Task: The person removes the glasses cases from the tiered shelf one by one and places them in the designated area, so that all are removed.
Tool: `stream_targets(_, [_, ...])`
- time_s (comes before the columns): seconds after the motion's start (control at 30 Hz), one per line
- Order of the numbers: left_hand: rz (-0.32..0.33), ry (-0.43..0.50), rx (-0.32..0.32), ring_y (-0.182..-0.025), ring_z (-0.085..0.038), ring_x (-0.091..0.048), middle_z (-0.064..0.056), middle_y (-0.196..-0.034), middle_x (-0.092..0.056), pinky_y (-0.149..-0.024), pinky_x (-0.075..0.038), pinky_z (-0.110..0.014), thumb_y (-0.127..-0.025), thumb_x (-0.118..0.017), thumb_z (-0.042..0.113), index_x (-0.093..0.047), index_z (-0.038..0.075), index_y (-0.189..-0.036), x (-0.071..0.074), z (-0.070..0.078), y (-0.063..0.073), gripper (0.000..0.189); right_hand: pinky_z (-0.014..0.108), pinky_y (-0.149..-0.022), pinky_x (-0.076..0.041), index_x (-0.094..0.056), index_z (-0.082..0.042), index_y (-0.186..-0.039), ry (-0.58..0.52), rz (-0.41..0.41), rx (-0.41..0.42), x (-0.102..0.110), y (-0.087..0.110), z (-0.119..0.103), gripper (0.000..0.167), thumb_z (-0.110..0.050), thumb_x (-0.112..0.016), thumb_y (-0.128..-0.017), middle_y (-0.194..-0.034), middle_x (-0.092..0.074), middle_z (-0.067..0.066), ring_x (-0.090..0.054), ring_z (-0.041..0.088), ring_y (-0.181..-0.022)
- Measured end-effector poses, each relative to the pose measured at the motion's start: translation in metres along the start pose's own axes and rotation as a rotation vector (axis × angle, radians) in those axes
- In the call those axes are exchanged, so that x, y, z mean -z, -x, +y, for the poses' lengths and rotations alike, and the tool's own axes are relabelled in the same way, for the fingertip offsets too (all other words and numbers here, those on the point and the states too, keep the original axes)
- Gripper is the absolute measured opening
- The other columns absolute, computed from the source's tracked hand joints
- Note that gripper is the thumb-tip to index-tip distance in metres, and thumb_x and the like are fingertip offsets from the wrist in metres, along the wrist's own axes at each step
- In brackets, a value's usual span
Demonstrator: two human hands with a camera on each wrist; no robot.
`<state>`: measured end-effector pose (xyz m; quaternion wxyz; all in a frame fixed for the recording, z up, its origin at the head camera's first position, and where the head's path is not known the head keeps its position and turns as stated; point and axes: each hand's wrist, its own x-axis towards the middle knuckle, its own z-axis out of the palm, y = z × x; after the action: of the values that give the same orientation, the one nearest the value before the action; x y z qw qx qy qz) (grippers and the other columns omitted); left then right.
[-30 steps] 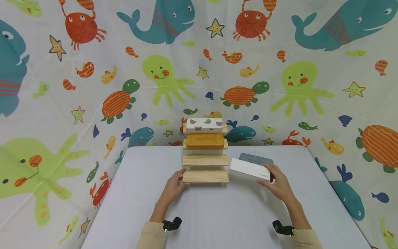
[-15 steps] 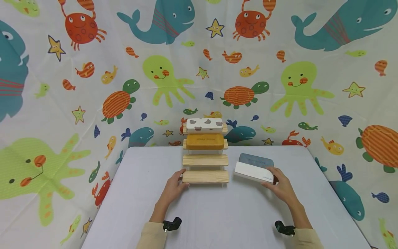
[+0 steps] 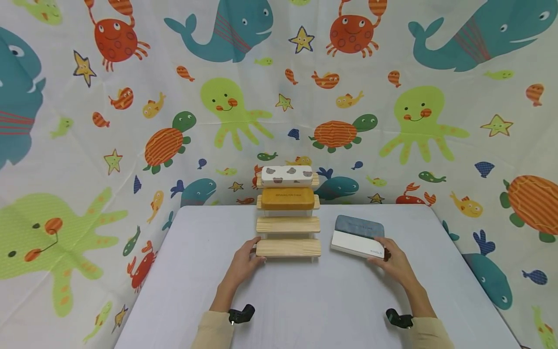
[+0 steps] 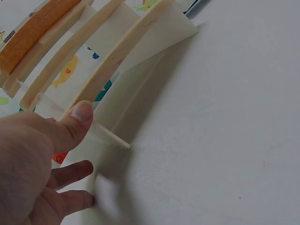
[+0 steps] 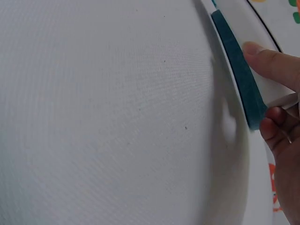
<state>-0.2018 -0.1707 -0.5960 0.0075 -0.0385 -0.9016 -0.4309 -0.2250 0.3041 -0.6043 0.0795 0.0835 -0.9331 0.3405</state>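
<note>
One left hand grips the left end of the lowest tier of a four-tier wooden display rack, presumably to steady it. Rack stands near mid-width, toward the far edge of the table; bear-print glasses case and mustard glasses case sit lengthwise on the top two tiers, apparently for stable support. Right of rack, lettered white case lies just in front of slate-blue case, toward the far right corner; contact unclear. Right hand pinches the white case's right end, likely for control. Versus half a second ago: white case nearer the front edge, more slate-blue exposed; left hand, rack unchanged.
</note>
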Motion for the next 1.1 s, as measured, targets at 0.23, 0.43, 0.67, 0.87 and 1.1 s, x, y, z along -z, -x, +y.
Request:
stream_targets(0.23, [0.002,0.005,0.003,-0.122,-0.037,-0.063,-0.017,-0.147,-0.053,-0.103,-0.053,-0.051,-0.089,-0.076,0.016,-0.047,0.007,-0.147,0.0003,0.0001,-0.0006,0.066,0.017,-0.064,-0.044,-0.053,-0.003,-0.139,-0.015,-0.029,-0.025,-0.0021,-0.0001,0.0062,0.076,-0.03,-0.088,-0.077,-0.132,-0.056,0.022,-0.05,0.02,-0.088])
stream_targets(0.43, [-0.003,0.002,0.001,-0.122,-0.038,-0.063,-0.018,-0.147,-0.053,-0.103,-0.053,-0.051,-0.089,-0.076,0.017,-0.046,0.006,-0.147,0.0003,0.0,-0.0004,0.067,0.018,-0.068,-0.044,-0.054,-0.003,-0.137,-0.01,-0.04,-0.052,-0.0049,0.0007,0.0078,0.076,-0.032,-0.088,-0.077,-0.134,-0.055,0.022,-0.051,0.023,-0.093])
stream_targets(0.67, [-0.004,0.004,-0.008,-0.121,-0.038,-0.064,-0.018,-0.147,-0.053,-0.102,-0.054,-0.051,-0.088,-0.077,0.016,-0.047,0.006,-0.147,0.0004,-0.0007,-0.0007,0.067,0.019,-0.073,-0.046,-0.055,-0.002,-0.136,-0.008,-0.048,-0.054,-0.0066,0.0004,0.0088,0.074,-0.032,-0.087,-0.077,-0.132,-0.056,0.022,-0.053,0.025,-0.097])
stream_targets(0.87, [-0.005,0.004,-0.008,-0.121,-0.038,-0.063,-0.018,-0.147,-0.053,-0.102,-0.054,-0.051,-0.088,-0.077,0.017,-0.047,0.007,-0.147,0.0006,-0.0006,-0.001,0.066,0.045,-0.093,-0.054,-0.053,0.0,-0.137,0.01,-0.078,-0.048,-0.008,-0.0015,0.0102,0.075,-0.032,-0.086,-0.079,-0.133,-0.055,0.023,-0.057,0.034,-0.111])
stream_targets(1.1, [-0.007,0.004,0.0,-0.122,-0.036,-0.063,-0.017,-0.148,-0.052,-0.103,-0.053,-0.05,-0.089,-0.076,0.016,-0.046,0.007,-0.147,-0.0001,-0.0002,-0.001,0.066,0.065,-0.106,-0.043,-0.051,0.003,-0.138,-0.019,-0.112,-0.085,-0.008,-0.0023,0.0097,0.073,-0.025,-0.085,-0.081,-0.136,-0.045,0.027,-0.049,0.045,-0.123])
